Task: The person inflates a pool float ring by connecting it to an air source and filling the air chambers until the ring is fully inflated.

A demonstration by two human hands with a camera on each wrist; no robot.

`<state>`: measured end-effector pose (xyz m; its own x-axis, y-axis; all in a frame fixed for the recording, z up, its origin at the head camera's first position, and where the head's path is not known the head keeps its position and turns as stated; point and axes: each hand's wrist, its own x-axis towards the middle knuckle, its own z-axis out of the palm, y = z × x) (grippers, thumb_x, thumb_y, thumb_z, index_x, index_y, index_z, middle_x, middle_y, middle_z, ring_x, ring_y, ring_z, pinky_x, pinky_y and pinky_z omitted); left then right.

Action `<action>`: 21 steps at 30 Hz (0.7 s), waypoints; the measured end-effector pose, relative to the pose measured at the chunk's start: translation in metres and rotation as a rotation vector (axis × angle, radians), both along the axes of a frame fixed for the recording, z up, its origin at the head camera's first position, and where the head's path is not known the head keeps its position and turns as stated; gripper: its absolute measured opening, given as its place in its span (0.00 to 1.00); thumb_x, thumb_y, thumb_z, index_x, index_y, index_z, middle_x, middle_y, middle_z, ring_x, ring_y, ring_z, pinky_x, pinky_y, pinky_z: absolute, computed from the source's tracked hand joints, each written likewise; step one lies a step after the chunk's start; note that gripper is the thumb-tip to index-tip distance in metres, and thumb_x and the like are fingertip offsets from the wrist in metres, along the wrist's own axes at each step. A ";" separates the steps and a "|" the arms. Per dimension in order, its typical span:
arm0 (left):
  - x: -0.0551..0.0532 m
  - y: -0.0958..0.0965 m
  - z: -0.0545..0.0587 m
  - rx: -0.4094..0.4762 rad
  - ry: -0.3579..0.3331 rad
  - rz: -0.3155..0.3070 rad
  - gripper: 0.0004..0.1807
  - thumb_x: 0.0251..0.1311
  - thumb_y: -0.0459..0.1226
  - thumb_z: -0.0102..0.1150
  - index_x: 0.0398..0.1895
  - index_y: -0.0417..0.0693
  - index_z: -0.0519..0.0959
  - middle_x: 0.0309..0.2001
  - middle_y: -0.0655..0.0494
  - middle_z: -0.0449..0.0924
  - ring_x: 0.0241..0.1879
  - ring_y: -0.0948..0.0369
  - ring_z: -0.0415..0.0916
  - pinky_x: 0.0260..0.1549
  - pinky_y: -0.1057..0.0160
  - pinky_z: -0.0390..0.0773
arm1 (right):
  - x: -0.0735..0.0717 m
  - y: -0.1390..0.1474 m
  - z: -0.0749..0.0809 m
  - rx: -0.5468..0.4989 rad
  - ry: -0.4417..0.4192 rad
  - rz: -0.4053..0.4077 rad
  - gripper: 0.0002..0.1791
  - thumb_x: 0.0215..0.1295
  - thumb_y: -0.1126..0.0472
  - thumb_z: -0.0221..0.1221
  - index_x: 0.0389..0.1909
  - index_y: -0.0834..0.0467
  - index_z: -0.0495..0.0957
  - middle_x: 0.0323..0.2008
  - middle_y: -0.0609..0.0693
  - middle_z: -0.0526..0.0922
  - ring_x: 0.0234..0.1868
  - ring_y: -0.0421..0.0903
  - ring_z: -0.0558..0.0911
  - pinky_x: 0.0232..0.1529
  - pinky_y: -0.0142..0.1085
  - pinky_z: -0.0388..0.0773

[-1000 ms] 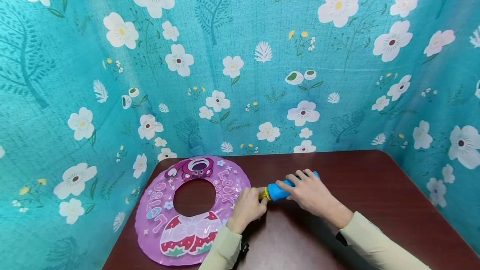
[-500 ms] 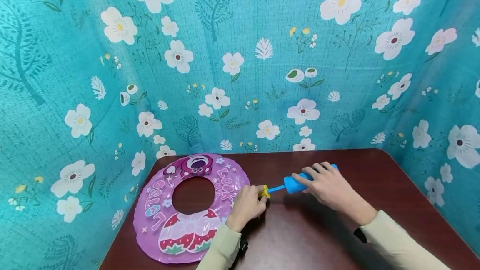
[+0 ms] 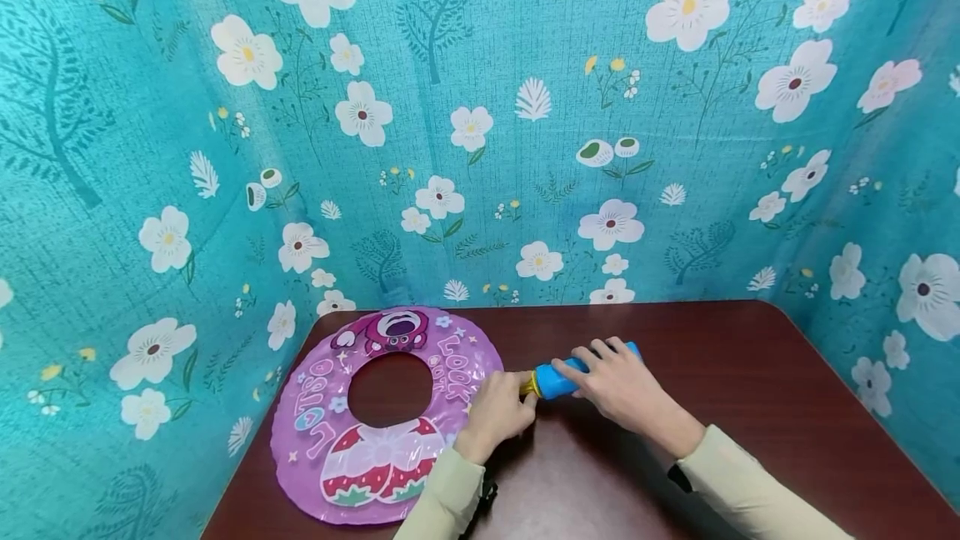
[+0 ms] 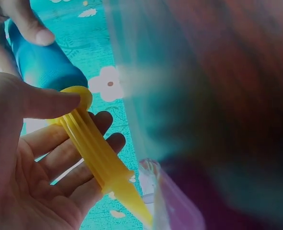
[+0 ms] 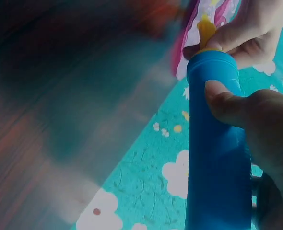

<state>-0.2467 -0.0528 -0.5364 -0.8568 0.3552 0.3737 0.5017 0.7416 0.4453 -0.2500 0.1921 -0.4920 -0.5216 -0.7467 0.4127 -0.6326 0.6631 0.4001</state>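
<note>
A hand pump with a blue barrel point(image 3: 555, 382) and a ribbed yellow nozzle point(image 4: 93, 148) is held between both hands over the table. My left hand point(image 3: 497, 413) holds the nozzle, thumb across its flange and fingers behind it. Around the blue barrel my right hand point(image 3: 618, 386) is wrapped, thumb lying along its side. The barrel's end sits right at the yellow flange, with no rod showing between. To the left lies a purple inflatable swim ring point(image 3: 300, 482) with bear and strawberry prints. In the left wrist view the nozzle's tip meets the ring's clear valve point(image 4: 151, 175).
The dark brown table point(image 3: 750, 407) extends right of the hands, with a rounded far corner. A turquoise floral curtain point(image 3: 525, 190) hangs behind it and along both sides. A small black object point(image 3: 487, 494) shows beside the left sleeve.
Half a second ago the right hand held the barrel drawn back to the right, baring a thin blue rod. Now the barrel is pushed in against the yellow flange. The left hand stays put.
</note>
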 end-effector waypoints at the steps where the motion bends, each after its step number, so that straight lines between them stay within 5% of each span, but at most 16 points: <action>1: 0.000 0.000 0.000 0.002 0.004 0.001 0.02 0.60 0.34 0.69 0.30 0.50 0.85 0.21 0.65 0.76 0.21 0.70 0.66 0.21 0.72 0.67 | 0.000 0.005 0.002 -0.006 -0.002 -0.003 0.33 0.59 0.43 0.77 0.66 0.45 0.83 0.48 0.53 0.87 0.45 0.55 0.84 0.47 0.51 0.84; 11: -0.003 -0.005 0.000 -0.045 0.028 -0.001 0.02 0.63 0.37 0.70 0.33 0.51 0.86 0.23 0.66 0.79 0.22 0.70 0.67 0.24 0.72 0.70 | 0.000 0.062 0.029 -0.025 0.043 0.003 0.43 0.46 0.46 0.84 0.67 0.48 0.82 0.50 0.56 0.88 0.47 0.58 0.85 0.47 0.56 0.85; 21: -0.003 -0.006 0.003 -0.092 -0.017 -0.041 0.04 0.67 0.37 0.65 0.33 0.51 0.84 0.20 0.66 0.70 0.20 0.69 0.63 0.22 0.72 0.68 | -0.007 0.021 0.010 0.013 0.025 0.029 0.34 0.57 0.44 0.78 0.65 0.46 0.83 0.49 0.55 0.87 0.46 0.57 0.84 0.48 0.52 0.84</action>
<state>-0.2499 -0.0588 -0.5335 -0.8470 0.4222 0.3230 0.5251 0.7589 0.3852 -0.2574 0.2126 -0.4824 -0.4898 -0.7665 0.4154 -0.6410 0.6395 0.4244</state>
